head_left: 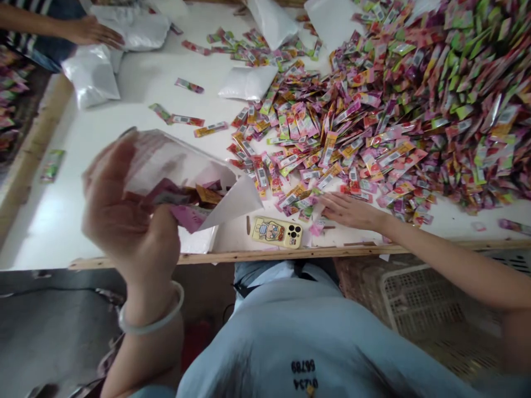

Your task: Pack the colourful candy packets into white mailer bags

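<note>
My left hand point(133, 215) is closed around a white plastic bag point(182, 157), raised above the near left part of the table. The bag's mouth gapes to the right, and several small packets point(191, 207) in pink, purple and orange wrappers show inside it. My right hand point(346, 211) lies low at the near edge of a large heap of slim colourful packets point(332, 127). Its fingers are stretched out over a few packets point(305, 204) there; their tips are partly blurred. Close to this hand, a phone in a yellow cartoon case point(276, 232) rests on the table.
A co-worker's hand point(97, 33) rests on filled white bags point(93, 77) at the far left. More white bags point(249, 83) lie beside the heap. Loose packets point(188, 85) dot the white table point(141, 77). A wooden strip point(232, 257) edges it; a plastic crate point(423, 298) stands below right.
</note>
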`<state>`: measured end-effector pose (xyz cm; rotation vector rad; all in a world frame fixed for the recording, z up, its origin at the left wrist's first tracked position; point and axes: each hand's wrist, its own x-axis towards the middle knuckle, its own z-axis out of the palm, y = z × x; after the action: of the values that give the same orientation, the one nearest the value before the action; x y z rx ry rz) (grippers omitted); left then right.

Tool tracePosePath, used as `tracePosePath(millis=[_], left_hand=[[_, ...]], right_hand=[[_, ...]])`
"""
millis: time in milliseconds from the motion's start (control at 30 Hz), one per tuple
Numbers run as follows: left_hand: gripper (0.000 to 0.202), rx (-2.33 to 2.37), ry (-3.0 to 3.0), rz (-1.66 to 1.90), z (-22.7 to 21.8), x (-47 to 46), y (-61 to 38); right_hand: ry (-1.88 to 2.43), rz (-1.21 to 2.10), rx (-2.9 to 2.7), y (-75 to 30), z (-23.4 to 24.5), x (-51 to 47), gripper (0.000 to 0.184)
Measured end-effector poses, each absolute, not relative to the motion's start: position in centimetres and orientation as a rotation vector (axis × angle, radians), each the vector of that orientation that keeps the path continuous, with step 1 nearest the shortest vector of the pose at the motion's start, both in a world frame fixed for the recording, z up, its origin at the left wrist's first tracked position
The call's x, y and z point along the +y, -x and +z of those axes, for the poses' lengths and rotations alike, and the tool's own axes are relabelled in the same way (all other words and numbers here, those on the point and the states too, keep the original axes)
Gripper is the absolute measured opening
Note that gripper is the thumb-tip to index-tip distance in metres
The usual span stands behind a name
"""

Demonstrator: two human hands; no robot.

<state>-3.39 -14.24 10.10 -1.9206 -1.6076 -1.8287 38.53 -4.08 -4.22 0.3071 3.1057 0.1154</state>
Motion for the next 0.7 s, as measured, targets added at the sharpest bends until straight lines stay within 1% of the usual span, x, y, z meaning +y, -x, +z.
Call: tracePosePath(millis=[33, 133, 167, 233, 300, 400, 467, 600, 700], left_hand=[[0.088, -1.638, 1.938, -1.823, 10.1, -14.3, 3.1], [0.084, -1.713, 1.967, -1.817, 10.0, -14.4, 2.6], [0.084, -1.71, 1.971, -1.823, 10.0, -14.4, 2.4], [0.084, -1.672, 1.994, -1.828, 10.2, -14.5, 2.1], [0.086, -1.621, 2.016, -1.819, 10.8, -14.9, 1.6], [0.088, -1.675, 2.035, -1.766, 11.9, -15.8, 0.2], [0.089, -1.713, 2.062, -1.7, 12.1, -16.3, -0.9], [0.086, -1.714, 2.092, -1.555, 10.2, -15.9, -2.0], [0.083, -1.701, 2.093, -1.521, 8.7, -15.3, -2.1]], right_hand=[[-0.351, 0.054, 3.113, -37.6, -4.0, -3.8, 0.052], [-0.369, -0.044, 3.061, -34.0, -3.4, -3.1, 0.087], [-0.34, -0.045, 3.025, -32.7, -3.2, -2.9, 0.093], [-0.294, -0.023, 2.948, -30.4, -2.9, -2.5, 0.095], [-0.325, 0.025, 2.894, -28.8, -2.8, -2.3, 0.086], [-0.46, 0.065, 2.835, -27.9, -3.2, -2.2, 0.055], [-0.611, -0.004, 2.783, -28.1, -4.0, -2.2, 0.043], [-0.975, -0.391, 2.757, -29.4, -4.7, -1.6, 0.029], [-1.18, -0.52, 2.941, -29.8, -1.6, -1.6, 0.027]])
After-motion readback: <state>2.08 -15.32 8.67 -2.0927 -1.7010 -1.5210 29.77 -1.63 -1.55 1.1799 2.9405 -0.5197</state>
